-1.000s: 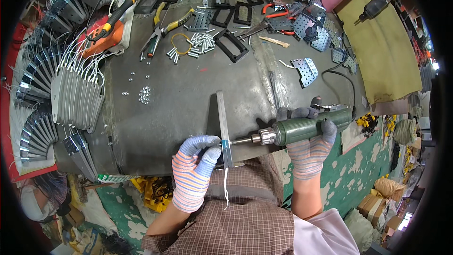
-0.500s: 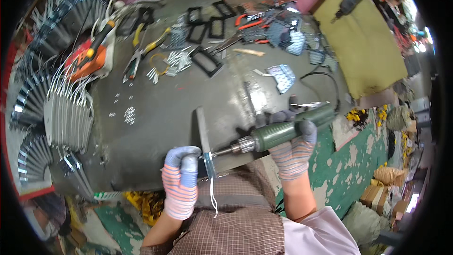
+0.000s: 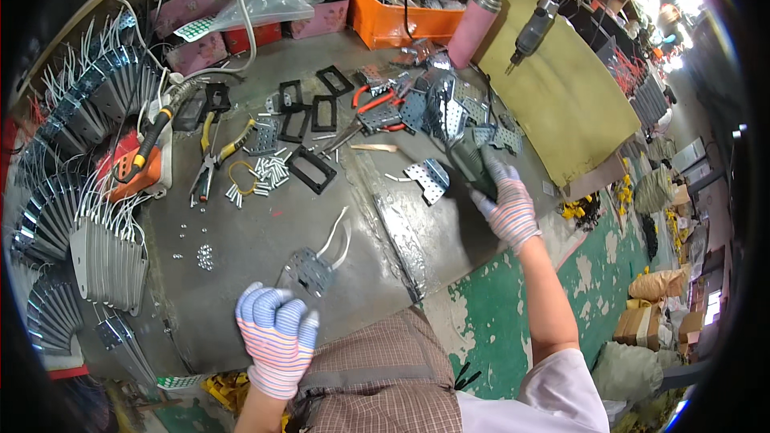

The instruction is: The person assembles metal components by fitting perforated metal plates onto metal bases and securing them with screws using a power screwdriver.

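- Since half a second ago, our right hand has carried the green power driver away from the near edge of the worktop and out to the right, beside the perforated metal plates.
- Our left hand has let go of the long metal strip, which now lies flat on the worktop between the two hands, apart from both.
- Left hand, striped glove: fingers curled loosely, holding nothing that we can see. It sits just below a small perforated bracket with white wires, near it; we cannot tell whether it touches.
- Right hand: closed around the driver body, tip pointing up and away from us.
- Progress, as a judgement: the driving step on the strip looks finished, since tool and strip are separated. The bracket looks like the next piece to be handled; nothing shows it joined to the strip yet.
- Surroundings: loose screws, yellow-handled pliers, black rectangular frames, and a row of wired metal assemblies along the left edge.
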`<action>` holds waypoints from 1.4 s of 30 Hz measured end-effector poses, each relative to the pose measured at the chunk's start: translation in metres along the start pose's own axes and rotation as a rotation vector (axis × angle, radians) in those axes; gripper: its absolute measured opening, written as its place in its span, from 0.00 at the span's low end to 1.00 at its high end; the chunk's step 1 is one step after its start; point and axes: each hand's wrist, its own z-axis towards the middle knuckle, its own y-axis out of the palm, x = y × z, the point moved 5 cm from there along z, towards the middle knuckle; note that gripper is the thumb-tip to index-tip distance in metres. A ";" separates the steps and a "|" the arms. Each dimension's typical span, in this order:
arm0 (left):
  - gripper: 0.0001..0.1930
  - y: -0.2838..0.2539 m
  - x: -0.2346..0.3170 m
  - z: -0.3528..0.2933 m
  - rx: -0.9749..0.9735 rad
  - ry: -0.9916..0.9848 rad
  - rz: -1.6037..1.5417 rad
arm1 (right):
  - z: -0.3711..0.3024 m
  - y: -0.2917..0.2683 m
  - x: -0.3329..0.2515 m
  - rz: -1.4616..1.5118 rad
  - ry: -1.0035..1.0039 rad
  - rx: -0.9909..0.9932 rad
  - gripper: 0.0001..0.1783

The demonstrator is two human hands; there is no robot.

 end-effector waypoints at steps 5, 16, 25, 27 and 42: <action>0.22 -0.001 0.000 -0.009 -0.129 -0.271 0.042 | 0.009 0.036 -0.006 -0.481 0.033 0.014 0.29; 0.29 -0.135 -0.062 -0.100 0.897 -0.738 0.155 | -0.093 0.067 -0.104 0.397 -0.308 -0.008 0.21; 0.28 -0.178 -0.165 -0.171 0.752 -1.079 0.262 | -0.095 0.088 -0.120 0.453 -0.312 -0.041 0.18; 0.32 -0.176 -0.157 -0.177 0.684 -1.035 0.316 | -0.095 0.090 -0.118 0.493 -0.264 -0.040 0.18; 0.41 -0.182 -0.148 -0.203 0.414 -1.069 0.229 | -0.096 0.087 -0.119 0.448 -0.312 0.012 0.16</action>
